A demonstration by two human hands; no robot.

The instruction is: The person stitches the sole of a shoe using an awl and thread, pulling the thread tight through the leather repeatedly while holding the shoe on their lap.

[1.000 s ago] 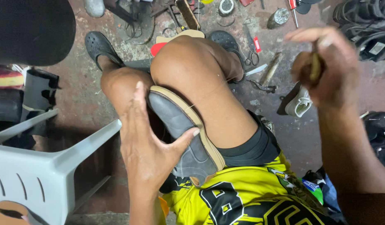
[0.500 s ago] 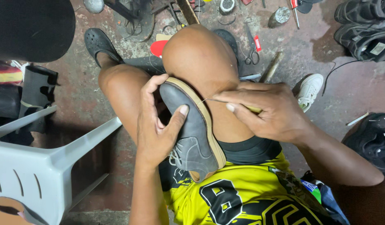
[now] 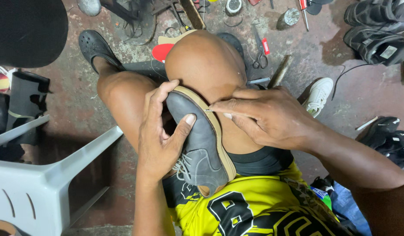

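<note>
A grey lace-up shoe [image 3: 201, 150] with a tan sole lies between my bare knees, toe pointing away from me. My left hand [image 3: 160, 133] grips its toe, thumb across the upper and fingers curled over the front edge. My right hand [image 3: 265, 116] rests against my right knee and pinches a thin needle-like tool, its tip touching the tan sole edge [image 3: 213, 114] near the toe.
A white plastic chair [image 3: 40, 175] stands at the left. On the stained floor ahead lie scissors [image 3: 258, 54], a red insole [image 3: 162, 51], a white sneaker [image 3: 317, 96], black shoes [image 3: 376, 30] at top right, and dark sandals on my feet.
My right hand came down from the raised position at the right and now presses the tool against the sole edge. My left hand shifted up the shoe toward the toe.
</note>
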